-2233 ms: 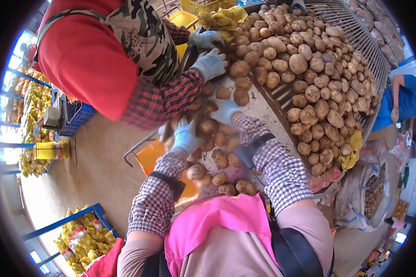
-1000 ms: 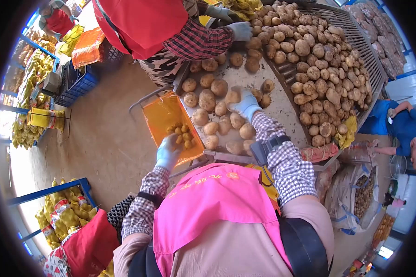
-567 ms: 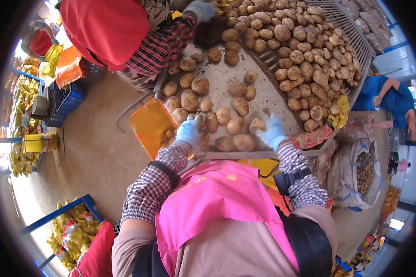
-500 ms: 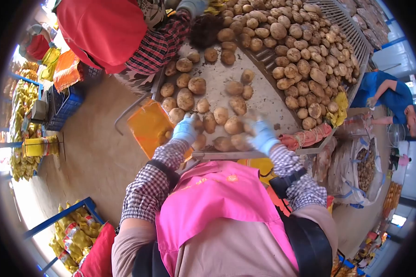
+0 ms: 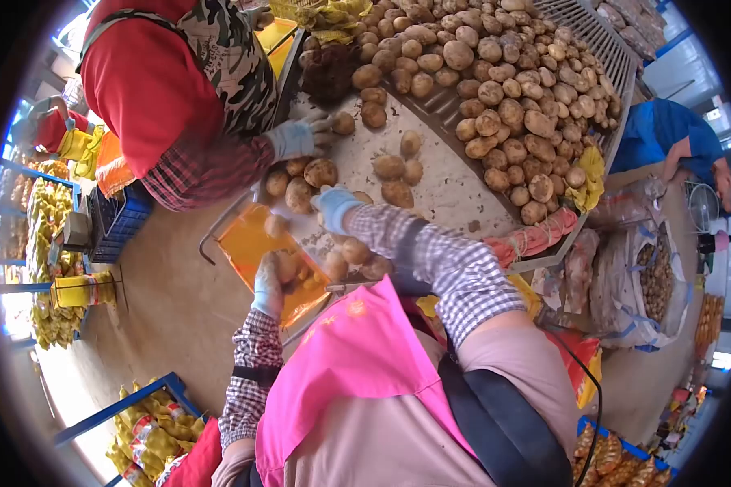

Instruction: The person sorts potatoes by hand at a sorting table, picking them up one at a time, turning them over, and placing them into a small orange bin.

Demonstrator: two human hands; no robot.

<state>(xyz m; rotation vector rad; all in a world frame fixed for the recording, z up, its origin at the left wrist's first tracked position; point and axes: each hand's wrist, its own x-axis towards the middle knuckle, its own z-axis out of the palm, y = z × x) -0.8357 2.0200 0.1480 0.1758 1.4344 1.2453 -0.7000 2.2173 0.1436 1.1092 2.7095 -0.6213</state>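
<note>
My left hand (image 5: 268,290), in a light blue glove, is closed around a potato (image 5: 286,266) at the open orange bag (image 5: 248,235). More potatoes show inside the bag. My right hand (image 5: 335,208), gloved the same way, reaches leftward across the metal sorting table (image 5: 451,183). Its fingers look stretched out and are slightly blurred, among loose potatoes (image 5: 299,195) near the table's left edge. One potato (image 5: 276,226) is at the bag's mouth, just left of that hand. Several potatoes (image 5: 355,250) lie below my right forearm.
A co-worker's gloved hand (image 5: 296,138) rests near potatoes at the table's left side. A large potato heap (image 5: 520,97) covers the slatted rack. A rolled pink sack (image 5: 536,237) lies along the right edge. Blue crates (image 5: 120,223) stand on the left.
My left hand has moved down and left to the bag with a potato. My right hand has swept left across the table, and potatoes shifted towards the bag. The co-worker's hand came down to the table.
</note>
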